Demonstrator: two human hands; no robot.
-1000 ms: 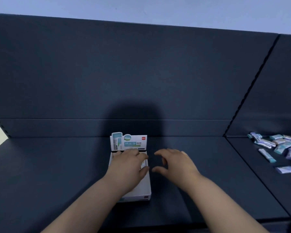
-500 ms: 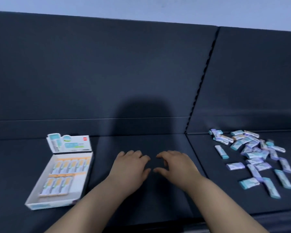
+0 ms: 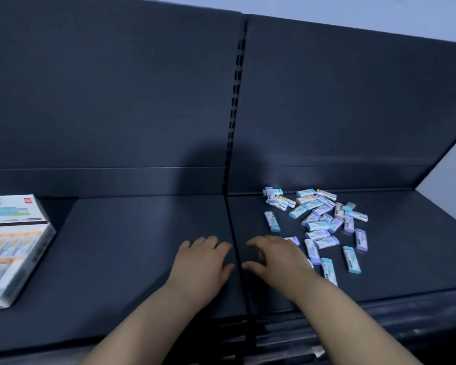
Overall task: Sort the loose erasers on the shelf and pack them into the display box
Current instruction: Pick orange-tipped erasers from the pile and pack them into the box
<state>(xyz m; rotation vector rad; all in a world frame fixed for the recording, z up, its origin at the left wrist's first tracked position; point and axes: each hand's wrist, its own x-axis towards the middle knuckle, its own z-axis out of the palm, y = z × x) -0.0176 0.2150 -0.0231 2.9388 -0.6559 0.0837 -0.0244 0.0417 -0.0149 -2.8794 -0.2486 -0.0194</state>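
Two bare hands hang side by side low over the dark shelf (image 3: 142, 246), one on each side of the seam (image 3: 233, 233) between its panels. The left hand (image 3: 203, 259) and right hand (image 3: 277, 256) hold nothing, palms down, fingers loosely curled. Loose erasers (image 3: 319, 222) lie scattered at two o'clock from the right hand, the nearest partly hidden behind it. The display box (image 3: 13, 248) sits at nine o'clock from the left hand, well apart, with blurred rows inside.
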